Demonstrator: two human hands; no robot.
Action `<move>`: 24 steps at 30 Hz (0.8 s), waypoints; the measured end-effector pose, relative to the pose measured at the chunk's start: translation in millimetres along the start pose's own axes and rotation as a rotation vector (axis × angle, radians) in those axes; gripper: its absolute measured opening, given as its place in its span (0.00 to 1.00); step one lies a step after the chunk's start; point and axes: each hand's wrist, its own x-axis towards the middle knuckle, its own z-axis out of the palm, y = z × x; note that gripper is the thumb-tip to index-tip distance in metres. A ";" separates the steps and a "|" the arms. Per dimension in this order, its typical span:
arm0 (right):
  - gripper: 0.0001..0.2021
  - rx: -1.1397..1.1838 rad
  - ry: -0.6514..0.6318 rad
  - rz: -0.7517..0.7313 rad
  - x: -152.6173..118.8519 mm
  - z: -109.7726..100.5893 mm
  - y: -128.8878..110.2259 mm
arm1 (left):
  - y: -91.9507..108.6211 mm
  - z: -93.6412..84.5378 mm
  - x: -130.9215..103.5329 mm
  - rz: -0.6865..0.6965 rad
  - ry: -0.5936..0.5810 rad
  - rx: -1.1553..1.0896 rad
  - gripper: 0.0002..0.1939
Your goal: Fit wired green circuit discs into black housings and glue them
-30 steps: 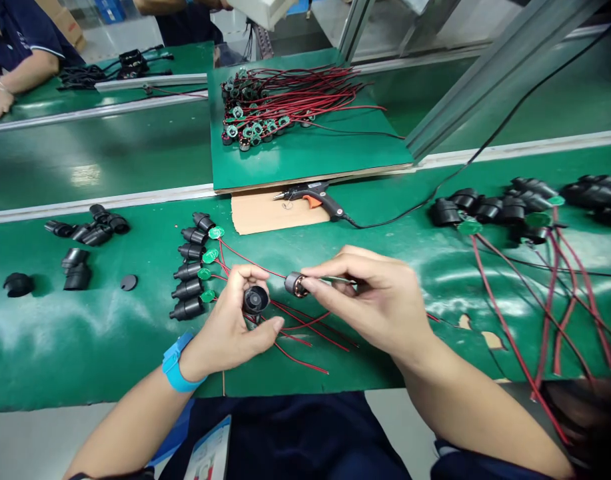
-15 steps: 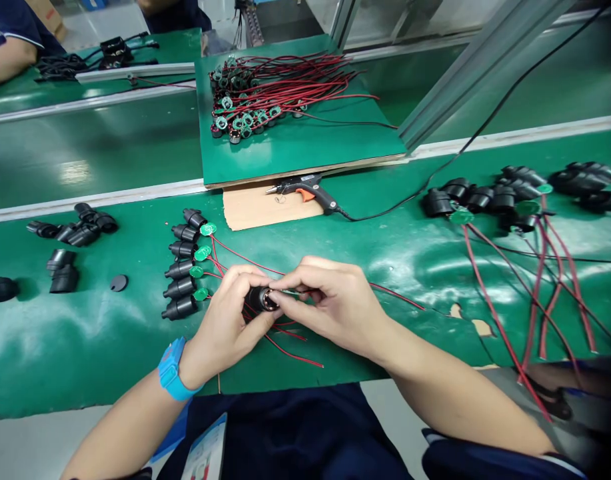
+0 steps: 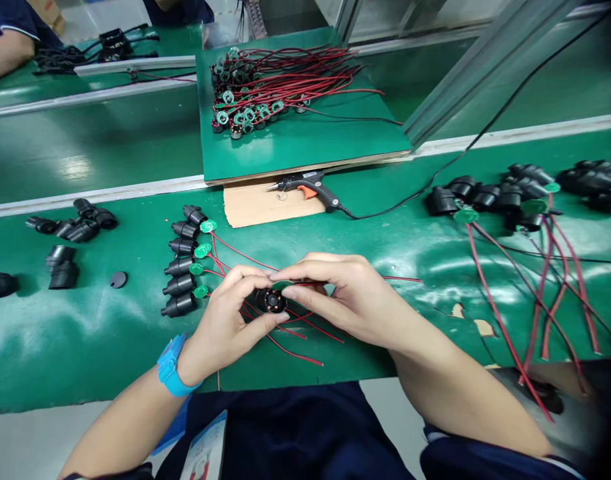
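Between the fingers and thumb of my left hand [image 3: 235, 310] sits a black cylindrical housing [image 3: 272, 301], its open end turned up toward me with copper-coloured parts inside. My right hand [image 3: 342, 290] pinches a small green circuit board [image 3: 282, 285] at the housing's upper rim. Red wire from the board passes back through the right fingers. Left of my hands stands a column of black housings [image 3: 181, 267], several with green boards [image 3: 203, 251] and red wires at their right ends. Some loose red wires [image 3: 305, 362] lie beneath my hands.
A glue gun [image 3: 308, 189] rests on cardboard [image 3: 250, 208] below a raised green board [image 3: 305, 150] bearing wired parts [image 3: 250, 113]. More black housings lie at left [image 3: 62, 267] and right [image 3: 485, 195]. A black disc [image 3: 118, 279] lies at left. Another person's arm [image 3: 10, 53] shows top left.
The housing's open end has turned more toward me. The green board, hidden by my right fingers before, now shows at its upper rim.
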 end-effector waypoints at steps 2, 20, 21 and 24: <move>0.13 0.028 -0.039 0.006 -0.5 2.9 -1.3 | 4.3 -2.9 -7.6 0.002 0.041 -0.012 0.16; 0.14 0.625 -0.204 0.270 8.8 57.9 4.7 | -0.2 -12.3 -43.6 0.146 0.229 0.351 0.14; 0.15 0.604 -0.189 0.275 9.4 56.5 4.4 | 0.2 -12.3 -39.9 0.169 0.218 0.361 0.14; 0.15 0.552 -0.148 0.267 10.9 52.5 5.4 | -0.6 -11.5 -31.1 0.221 0.178 0.383 0.15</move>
